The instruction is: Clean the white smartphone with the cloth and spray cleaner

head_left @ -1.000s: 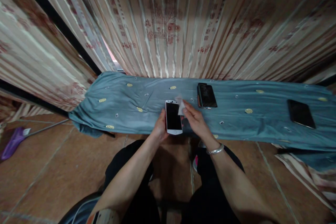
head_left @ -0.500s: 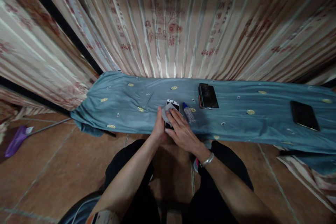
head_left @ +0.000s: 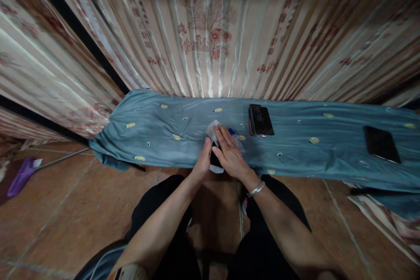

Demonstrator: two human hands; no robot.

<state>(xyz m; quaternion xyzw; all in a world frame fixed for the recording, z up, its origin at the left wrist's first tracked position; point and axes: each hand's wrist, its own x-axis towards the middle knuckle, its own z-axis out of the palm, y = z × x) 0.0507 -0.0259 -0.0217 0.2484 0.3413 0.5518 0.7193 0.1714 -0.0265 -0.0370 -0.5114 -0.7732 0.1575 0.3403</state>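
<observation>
A white smartphone with a dark screen [head_left: 215, 151] lies near the front edge of the cloth-covered table. My left hand [head_left: 202, 159] grips it along its left side, thumb on the edge. Under the fingers of my right hand [head_left: 230, 153] is a pale wiping cloth [head_left: 213, 127], pressed over the phone's far end. Those fingers are held together and hide part of the phone. Just right of my right hand, partly covered by it, lies a small clear bottle with a blue cap [head_left: 232, 131].
A stack of dark phones [head_left: 261, 120] lies right of the bottle, and a black tablet-like device [head_left: 381, 144] farther right. The table wears a blue-green patterned cloth [head_left: 157, 127]. Curtains [head_left: 210, 30] hang behind it. A purple dustpan-like object [head_left: 21, 178] is on the floor at left.
My right hand and the wiping cloth have slid toward the phone's far end, covering its top. The phone's near end now shows below my fingers.
</observation>
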